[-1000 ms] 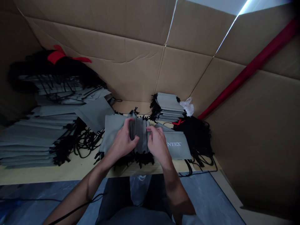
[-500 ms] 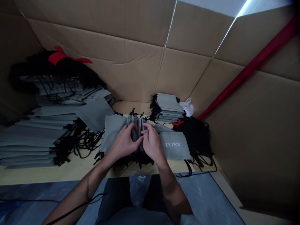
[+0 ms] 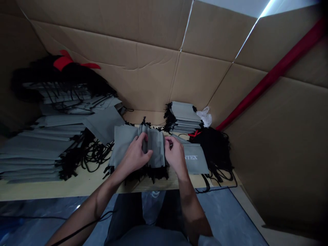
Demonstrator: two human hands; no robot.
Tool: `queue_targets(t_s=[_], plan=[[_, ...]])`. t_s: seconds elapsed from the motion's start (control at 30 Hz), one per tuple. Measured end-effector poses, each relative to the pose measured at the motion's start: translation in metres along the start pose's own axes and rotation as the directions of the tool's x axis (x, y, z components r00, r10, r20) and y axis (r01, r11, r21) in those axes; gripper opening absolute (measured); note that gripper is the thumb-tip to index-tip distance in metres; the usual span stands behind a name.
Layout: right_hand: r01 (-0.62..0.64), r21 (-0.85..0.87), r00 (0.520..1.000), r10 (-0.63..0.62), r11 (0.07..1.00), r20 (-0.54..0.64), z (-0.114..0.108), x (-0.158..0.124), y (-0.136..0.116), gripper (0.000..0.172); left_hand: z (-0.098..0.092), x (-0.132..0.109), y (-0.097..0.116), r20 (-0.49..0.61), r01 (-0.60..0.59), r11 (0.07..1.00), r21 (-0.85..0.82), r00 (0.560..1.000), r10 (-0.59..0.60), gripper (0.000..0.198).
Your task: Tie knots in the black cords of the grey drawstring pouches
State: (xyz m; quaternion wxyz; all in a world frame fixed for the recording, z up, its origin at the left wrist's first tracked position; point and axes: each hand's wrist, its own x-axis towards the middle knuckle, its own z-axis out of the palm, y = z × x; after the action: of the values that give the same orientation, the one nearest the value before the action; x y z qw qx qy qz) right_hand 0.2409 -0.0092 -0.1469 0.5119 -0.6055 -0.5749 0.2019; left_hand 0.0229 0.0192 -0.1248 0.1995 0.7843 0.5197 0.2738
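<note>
Several grey fabric pouches with black drawstrings stand bunched on edge in front of me. My left hand is closed around these upright pouches, fingers behind and thumb in front. To their right, a flatter run of grey pouches fans out, black cord ends poking out below. My right hand has its fingers curled in a pinch at the right edge of that run. Partly behind the right hand lies a grey pouch printed with white INTEX lettering. At the left, another grey pouch leans flat under my left hand.
A large pile of grey pouches fills the left, with a black-corded heap and red strip behind. A neat stack stands at the back beside a clear plastic bag. Black cords lie right. Cardboard walls enclose the table.
My right hand has moved right, away from my left hand, and the pouches between them have spread, showing a flat grey face. The right hand now partly covers the INTEX lettering.
</note>
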Motion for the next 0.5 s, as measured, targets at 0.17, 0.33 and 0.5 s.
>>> queue_targets(t_s=[0.17,0.33,0.5], plan=[[0.013,0.033,1.0,-0.014,0.999,0.017,0.007,-0.003,0.006,0.03,-0.001,0.001,0.002,0.034,-0.023,1.0,0.004,0.999,0.023,0.042],[0.057,0.081,0.994,-0.064,0.995,0.084,0.005,-0.008,-0.002,0.03,0.001,0.002,0.005,0.063,-0.012,1.0,0.027,0.998,0.01,0.037],[0.123,0.108,0.963,-0.145,0.987,0.227,0.001,-0.017,-0.015,0.047,0.002,-0.001,0.008,0.039,-0.008,0.999,0.042,0.999,0.007,0.038]])
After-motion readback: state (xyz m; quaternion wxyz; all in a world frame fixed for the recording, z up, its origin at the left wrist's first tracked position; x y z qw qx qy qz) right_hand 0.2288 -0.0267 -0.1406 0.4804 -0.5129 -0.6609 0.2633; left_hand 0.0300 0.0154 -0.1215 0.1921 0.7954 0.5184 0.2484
